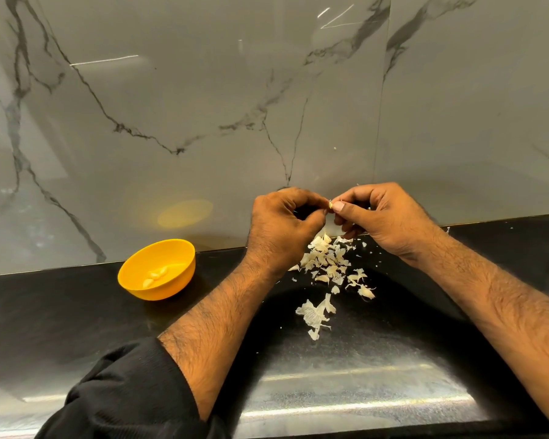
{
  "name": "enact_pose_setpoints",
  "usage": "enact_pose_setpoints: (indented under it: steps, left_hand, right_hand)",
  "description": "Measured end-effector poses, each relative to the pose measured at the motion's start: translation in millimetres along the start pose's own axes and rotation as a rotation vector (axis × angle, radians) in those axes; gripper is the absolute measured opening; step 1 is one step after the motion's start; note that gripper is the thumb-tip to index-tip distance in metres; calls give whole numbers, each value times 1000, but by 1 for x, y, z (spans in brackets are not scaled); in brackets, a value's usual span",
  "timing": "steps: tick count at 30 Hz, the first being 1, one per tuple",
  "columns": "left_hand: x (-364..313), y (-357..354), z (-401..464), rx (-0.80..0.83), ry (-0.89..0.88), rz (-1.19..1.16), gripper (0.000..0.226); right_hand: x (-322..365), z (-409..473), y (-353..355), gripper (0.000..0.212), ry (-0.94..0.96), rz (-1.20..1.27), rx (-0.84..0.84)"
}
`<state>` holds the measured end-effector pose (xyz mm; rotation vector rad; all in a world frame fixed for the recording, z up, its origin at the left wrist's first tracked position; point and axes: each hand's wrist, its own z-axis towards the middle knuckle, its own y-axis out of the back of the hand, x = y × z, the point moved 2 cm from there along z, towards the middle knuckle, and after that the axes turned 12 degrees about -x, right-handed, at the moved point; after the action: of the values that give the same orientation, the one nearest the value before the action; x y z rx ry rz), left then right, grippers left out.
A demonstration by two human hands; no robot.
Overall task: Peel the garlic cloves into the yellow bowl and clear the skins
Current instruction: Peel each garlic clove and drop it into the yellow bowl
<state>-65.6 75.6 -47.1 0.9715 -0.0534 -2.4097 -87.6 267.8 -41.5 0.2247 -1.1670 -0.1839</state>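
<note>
Black sleeve (121, 394) at 7 o'clock, pushed up on the left forearm; right forearm bare, entering from 4 o'clock. Black countertop (61, 318) with glare streaks near the bottom edge. Garlic skins (325, 274) are scattered on the counter just past centre, a bigger torn piece nearest, a denser heap further back directly under the hands. Yellow bowl (157, 267) sits at 9 o'clock of the skins, well apart from them, with a few peeled cloves (155, 276) inside. Both hands are raised above the heap, fingertips meeting. Left hand (282, 223) has fingers curled, thumb and forefinger pinching a garlic clove (330, 205); right hand (384, 217) also curled, thumb and forefinger pinching the same clove, probably at its skin; it is mostly hidden. A pale piece (333, 228) hangs below the fingers, skin or clove, cannot tell. Marble-look wall (203, 106) at 12 o'clock, behind everything.
</note>
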Motion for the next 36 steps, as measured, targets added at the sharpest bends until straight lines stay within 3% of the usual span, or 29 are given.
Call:
enact_pose_setpoints:
  steps: [6, 11, 18, 23, 30, 36]
  left_hand:
    - [-1, -3, -2, 21, -127, 130, 10]
    - [1, -4, -1, 56, -132, 109, 12]
    - [6, -1, 0, 179, 431, -366, 19]
    - [3, 0, 0, 199, 644, -622, 28]
    - [7, -1, -2, 241, 503, -419, 18]
    - [13, 0, 2, 254, 522, -384, 23]
  right_hand:
    - [-1, 2, 3, 11, 69, -123, -13]
    - [-1, 2, 4, 13, 101, -191, -5]
    - [-2, 2, 5, 15, 98, -113, 49]
    - [-2, 2, 6, 16, 51, 45, 72]
    - [-1, 2, 7, 14, 32, 79, 67]
    - [1, 0, 5, 13, 113, -83, 76]
